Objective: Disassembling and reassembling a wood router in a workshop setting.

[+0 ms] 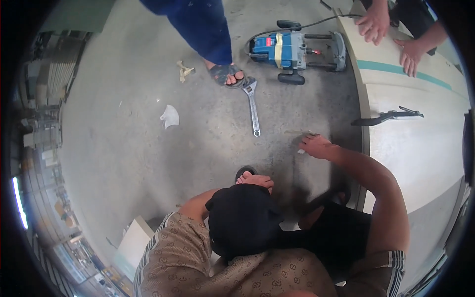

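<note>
My right hand [317, 146] reaches down to the concrete floor with curled fingers. A small white scrap [301, 151] shows at its fingertips. A thin tan strip [297, 131] lies on the floor just beyond. My left forearm [197, 204] passes behind a rounded black shape, probably my raised knee [242, 222]. What seems to be my left hand [262, 181] is at my sandalled foot [245, 174], its fingers mostly hidden. Ahead, a silver adjustable wrench [254, 111] lies on the floor, its jaw beside another person's sandalled foot [230, 75].
A blue router [267, 50] with a cord lies on its side at the far right. Beside it, another person's hands [376, 24] rest on a pale panel [405, 153] with a green stripe; a black clamp [388, 116] grips its edge. A white scrap [169, 117] and crumpled tape [185, 71] lie left.
</note>
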`<control>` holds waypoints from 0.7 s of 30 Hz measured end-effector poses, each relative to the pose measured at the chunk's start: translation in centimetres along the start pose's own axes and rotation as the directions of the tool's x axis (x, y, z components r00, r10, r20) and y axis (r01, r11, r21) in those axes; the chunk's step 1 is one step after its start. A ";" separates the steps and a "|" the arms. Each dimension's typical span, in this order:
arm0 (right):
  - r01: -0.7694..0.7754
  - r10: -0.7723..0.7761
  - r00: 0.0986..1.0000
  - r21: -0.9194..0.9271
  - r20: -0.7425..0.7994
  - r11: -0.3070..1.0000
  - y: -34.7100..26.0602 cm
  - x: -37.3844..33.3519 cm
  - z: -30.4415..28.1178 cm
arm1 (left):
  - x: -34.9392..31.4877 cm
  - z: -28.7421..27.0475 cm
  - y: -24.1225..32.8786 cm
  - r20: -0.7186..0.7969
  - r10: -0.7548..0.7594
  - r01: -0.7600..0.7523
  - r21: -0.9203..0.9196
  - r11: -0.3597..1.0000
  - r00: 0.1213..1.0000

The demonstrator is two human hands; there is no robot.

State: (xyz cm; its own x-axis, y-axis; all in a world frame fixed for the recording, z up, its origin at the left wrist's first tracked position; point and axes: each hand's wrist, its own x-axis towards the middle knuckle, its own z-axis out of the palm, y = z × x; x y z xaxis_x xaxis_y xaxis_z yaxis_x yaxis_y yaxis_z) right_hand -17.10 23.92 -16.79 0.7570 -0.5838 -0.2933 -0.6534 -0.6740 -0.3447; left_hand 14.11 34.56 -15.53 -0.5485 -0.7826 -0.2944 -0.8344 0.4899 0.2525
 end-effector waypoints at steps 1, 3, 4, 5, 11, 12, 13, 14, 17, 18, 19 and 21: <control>-0.010 0.010 1.000 -0.003 0.005 1.000 0.1 -0.3 0.1 | 0.3 -1.1 0.6 0.028 -0.007 0.007 0.005 1.000 1.000; -0.004 0.004 1.000 -0.008 0.006 1.000 0.0 -0.1 -0.3 | 0.7 -1.9 0.3 0.055 -0.030 0.029 0.015 0.999 0.998; -0.015 0.014 1.000 0.016 0.027 1.000 -0.2 0.2 -0.8 | 0.7 -1.9 -0.4 0.067 0.149 -0.140 -0.131 0.981 0.987; -0.025 0.023 0.999 0.041 0.049 0.999 -0.5 0.6 -1.2 | 0.7 -2.0 -1.0 0.052 0.324 -0.298 -0.275 0.914 0.945; -0.029 0.027 0.997 0.022 0.068 0.999 -0.3 0.0 -1.4 | 1.2 -5.0 -0.1 0.132 0.314 -0.279 -0.233 0.932 0.940; -0.024 0.022 0.997 0.019 0.072 1.000 -0.3 0.0 -1.5 | 1.1 -4.7 -0.2 0.104 0.315 -0.290 -0.202 0.935 0.943; -0.035 0.033 0.997 0.030 0.066 0.999 -0.3 0.0 -1.5 | 0.9 -4.5 -0.3 0.077 0.317 -0.300 -0.172 0.938 0.945; -0.047 0.045 0.997 0.040 0.061 0.998 -0.3 -0.1 -1.5 | 0.9 -4.2 -0.3 0.049 0.320 -0.310 -0.142 0.940 0.946; -0.050 0.046 0.997 0.064 0.065 0.997 -0.3 0.3 -1.6 | 0.6 -3.2 -1.0 -0.027 0.316 -0.317 -0.034 0.948 0.948; -0.043 0.038 0.997 0.064 0.067 0.997 -0.3 0.4 -1.5 | 0.9 -2.8 -1.5 -0.027 0.309 -0.310 -0.036 0.950 0.951; -0.060 0.056 0.997 0.076 0.054 0.995 -0.4 0.3 -1.5 | 1.8 -2.4 -2.3 -0.035 0.414 -0.405 -0.289 0.867 0.910; -0.082 0.078 0.996 0.089 0.054 0.993 -0.2 -0.1 -1.7 | 4.6 -2.7 -3.4 -0.169 0.448 -0.465 -0.524 0.714 0.878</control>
State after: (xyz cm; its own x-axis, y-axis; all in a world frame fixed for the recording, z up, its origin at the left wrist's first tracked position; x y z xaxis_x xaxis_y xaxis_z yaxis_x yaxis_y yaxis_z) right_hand -17.06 23.32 -15.21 0.7030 -0.6093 -0.3667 -0.7106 -0.5809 -0.3970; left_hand 14.54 28.26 -15.27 -0.8463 -0.5326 0.0099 -0.3129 0.5122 0.7999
